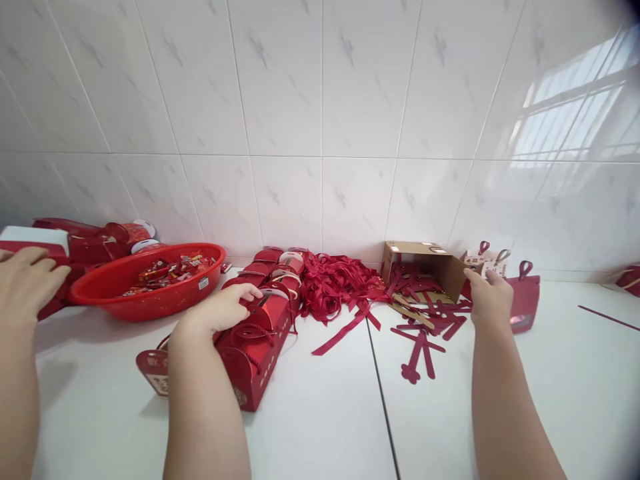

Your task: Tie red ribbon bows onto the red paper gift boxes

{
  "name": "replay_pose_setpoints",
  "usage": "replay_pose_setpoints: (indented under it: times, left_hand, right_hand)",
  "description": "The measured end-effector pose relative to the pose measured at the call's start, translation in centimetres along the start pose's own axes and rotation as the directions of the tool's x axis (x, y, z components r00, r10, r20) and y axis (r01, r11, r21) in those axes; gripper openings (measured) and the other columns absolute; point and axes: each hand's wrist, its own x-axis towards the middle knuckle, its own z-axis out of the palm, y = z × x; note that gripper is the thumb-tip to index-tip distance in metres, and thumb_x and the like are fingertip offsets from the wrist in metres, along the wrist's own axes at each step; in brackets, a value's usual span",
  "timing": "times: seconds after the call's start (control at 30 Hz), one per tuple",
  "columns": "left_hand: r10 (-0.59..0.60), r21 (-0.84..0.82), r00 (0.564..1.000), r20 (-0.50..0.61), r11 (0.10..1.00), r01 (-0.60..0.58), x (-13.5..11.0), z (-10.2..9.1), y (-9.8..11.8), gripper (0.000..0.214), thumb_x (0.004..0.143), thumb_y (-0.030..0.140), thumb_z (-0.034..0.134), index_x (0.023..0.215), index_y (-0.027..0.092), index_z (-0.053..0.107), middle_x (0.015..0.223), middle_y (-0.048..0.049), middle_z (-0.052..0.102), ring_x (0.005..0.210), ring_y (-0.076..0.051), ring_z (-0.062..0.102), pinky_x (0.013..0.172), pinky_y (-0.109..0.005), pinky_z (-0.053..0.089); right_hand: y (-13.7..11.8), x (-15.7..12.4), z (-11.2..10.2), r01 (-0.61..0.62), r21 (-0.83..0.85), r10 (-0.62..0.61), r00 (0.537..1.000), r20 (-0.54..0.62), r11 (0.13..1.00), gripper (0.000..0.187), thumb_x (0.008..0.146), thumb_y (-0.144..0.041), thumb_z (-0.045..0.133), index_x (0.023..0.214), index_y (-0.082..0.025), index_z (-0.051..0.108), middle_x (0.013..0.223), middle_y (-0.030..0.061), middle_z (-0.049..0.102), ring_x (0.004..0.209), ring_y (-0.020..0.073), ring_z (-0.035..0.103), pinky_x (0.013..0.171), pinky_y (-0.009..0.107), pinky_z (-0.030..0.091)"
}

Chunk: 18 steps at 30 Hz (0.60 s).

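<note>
My left hand (223,310) lies on top of a row of red gift boxes (260,347) with rope handles, its fingers curled over the upper edge of one box. My right hand (487,293) reaches to the right corner of an open cardboard box (430,263) lying on its side. Its fingers are pinched together there, and what they hold is hidden. Red paper strips and tags (425,333) spill out of that box onto the white tabletop (325,413).
Another person's hand (27,283) rests at the far left on a red and white box (35,243). A red plastic basin (150,283) holds wrapped sweets. A heap of red ribbons (335,283) lies against the tiled wall. Flat red bags (523,300) stand at the right.
</note>
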Motion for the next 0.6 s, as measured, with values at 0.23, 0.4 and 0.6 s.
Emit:
replay_pose_setpoints:
  times: [0.23,0.4,0.6]
  left_hand:
    - [-0.063,0.079,0.989,0.132,0.995,0.053,2.3,0.9,-1.1,0.046,0.050,0.015,0.056,0.093,0.022,0.067,0.093,-0.0067,0.071,0.077,-0.028,0.066,0.062,-0.032,0.050]
    - [0.047,0.068,0.974,0.221,0.996,-0.064,2.9,2.0,-0.1,0.027,0.054,0.022,0.060,0.080,0.019,0.065,0.078,-0.0039,0.069,0.067,-0.023,0.063,0.058,-0.028,0.047]
    - [0.242,0.040,0.921,0.304,0.963,-0.266,3.1,4.4,3.3,0.015,0.061,0.023,0.060,0.076,0.020,0.061,0.068,-0.0003,0.064,0.058,-0.019,0.060,0.052,-0.025,0.043]
  right_hand:
    - [-6.6,-9.8,3.9,0.052,0.288,-0.198,0.840,0.505,0.956,0.055,0.076,-0.037,0.065,0.127,-0.022,0.050,0.122,0.0090,0.061,0.108,0.0206,0.061,0.089,0.034,0.053]
    - [-6.4,-19.4,7.6,0.343,0.172,-0.285,0.312,0.906,0.923,0.067,0.077,-0.043,0.067,0.136,-0.020,0.043,0.130,0.0150,0.054,0.115,0.0267,0.054,0.093,0.044,0.048]
    - [-5.5,-21.0,8.4,0.598,0.034,-0.190,0.200,0.961,0.801,0.067,0.072,-0.031,0.072,0.132,-0.019,0.047,0.116,0.0141,0.063,0.104,0.0294,0.060,0.079,0.038,0.049]
